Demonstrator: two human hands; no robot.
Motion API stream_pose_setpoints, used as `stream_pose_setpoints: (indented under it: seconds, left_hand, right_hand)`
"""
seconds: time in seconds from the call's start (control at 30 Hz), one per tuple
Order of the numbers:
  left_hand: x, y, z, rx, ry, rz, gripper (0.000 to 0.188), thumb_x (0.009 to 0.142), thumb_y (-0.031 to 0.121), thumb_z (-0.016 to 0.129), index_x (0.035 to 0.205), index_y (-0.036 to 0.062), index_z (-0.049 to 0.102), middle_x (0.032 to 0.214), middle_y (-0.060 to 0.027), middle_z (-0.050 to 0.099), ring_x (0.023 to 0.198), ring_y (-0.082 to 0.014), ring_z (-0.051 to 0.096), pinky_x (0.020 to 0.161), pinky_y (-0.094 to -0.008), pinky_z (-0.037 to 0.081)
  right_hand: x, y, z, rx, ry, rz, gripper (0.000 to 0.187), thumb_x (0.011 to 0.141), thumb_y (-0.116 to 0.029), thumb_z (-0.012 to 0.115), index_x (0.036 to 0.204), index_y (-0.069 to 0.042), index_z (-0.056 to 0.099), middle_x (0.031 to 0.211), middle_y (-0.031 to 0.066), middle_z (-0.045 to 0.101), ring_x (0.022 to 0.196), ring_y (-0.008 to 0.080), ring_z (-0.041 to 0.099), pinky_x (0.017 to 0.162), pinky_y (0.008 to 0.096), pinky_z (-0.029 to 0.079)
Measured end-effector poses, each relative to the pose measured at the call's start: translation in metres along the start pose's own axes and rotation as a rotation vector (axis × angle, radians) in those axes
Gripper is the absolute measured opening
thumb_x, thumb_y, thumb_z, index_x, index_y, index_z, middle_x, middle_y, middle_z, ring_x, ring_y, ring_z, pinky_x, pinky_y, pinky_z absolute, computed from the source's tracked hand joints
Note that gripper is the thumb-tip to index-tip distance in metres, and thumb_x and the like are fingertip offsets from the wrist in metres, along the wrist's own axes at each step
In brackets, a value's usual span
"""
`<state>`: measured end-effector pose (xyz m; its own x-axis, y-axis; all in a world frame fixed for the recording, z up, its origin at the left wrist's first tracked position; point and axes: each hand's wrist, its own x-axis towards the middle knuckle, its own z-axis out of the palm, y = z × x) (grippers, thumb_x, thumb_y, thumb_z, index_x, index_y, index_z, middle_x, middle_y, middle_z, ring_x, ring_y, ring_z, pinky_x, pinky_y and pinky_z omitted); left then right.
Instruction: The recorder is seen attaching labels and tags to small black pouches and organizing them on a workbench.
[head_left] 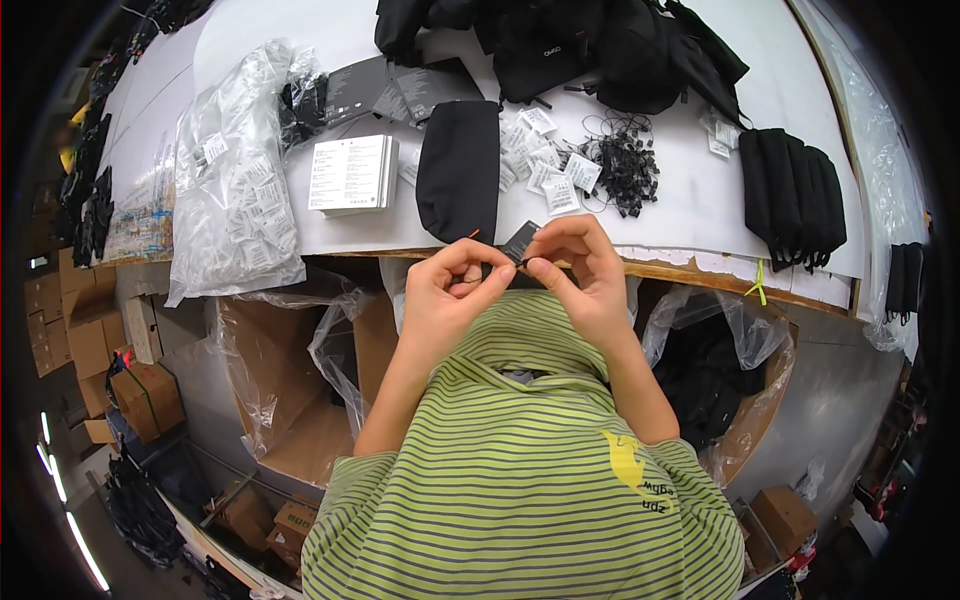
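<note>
My left hand (452, 292) and my right hand (582, 272) meet in front of the table's near edge, fingertips almost touching. Both are closed in a pinch on a thin black tag string (522, 264). A small black hang tag (521, 240) with pale print shows just beyond the fingertips, beside my right forefinger. Behind the left hand, a flat black fabric pouch (458, 170) lies on the white table, its lower end at the edge. A bit of orange shows near the left forefinger. The exact grip on the string is too small to make out.
Beyond my hands lie a stack of white cards (350, 175), white packets (562, 190), a heap of black tag strings (622, 165), and black bags (560, 50). A clear plastic bag (235, 190) sits left, folded black pouches (790, 195) right. Lined cartons (290, 380) stand below.
</note>
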<state>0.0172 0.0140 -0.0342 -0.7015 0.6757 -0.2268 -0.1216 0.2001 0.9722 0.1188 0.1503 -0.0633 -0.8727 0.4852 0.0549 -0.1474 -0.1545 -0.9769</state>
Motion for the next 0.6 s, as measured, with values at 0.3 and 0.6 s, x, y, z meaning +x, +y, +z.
stream_pose_setpoints:
  seconds: [0.3,0.6]
  left_hand:
    - [0.001,-0.004,-0.001,0.007,-0.063,-0.039,0.007,0.080,0.005,0.068,0.082,-0.0001,0.064,0.056,0.0107,0.031,0.052,0.0014,0.026,0.048,-0.0181,0.019]
    - [-0.001,0.006,-0.006,0.167,-0.131,0.034,0.008,0.076,0.003,0.071,0.080,-0.0002,0.065,0.056,0.0094,0.036,0.052,0.0007,0.028,0.048,-0.0184,0.019]
  right_hand:
    - [0.002,-0.006,-0.004,-0.041,-0.081,0.042,0.026,0.081,0.004,0.066,0.101,-0.002,0.051,0.089,0.0038,0.058,0.085,0.0109,0.059,0.078,0.0252,0.047]
    - [0.023,-0.001,-0.020,-0.068,-0.191,0.061,0.015,0.088,-0.014,0.061,0.098,-0.004,0.057,0.079,0.0024,0.060,0.072,0.0083,0.057,0.068,0.0236,0.046]
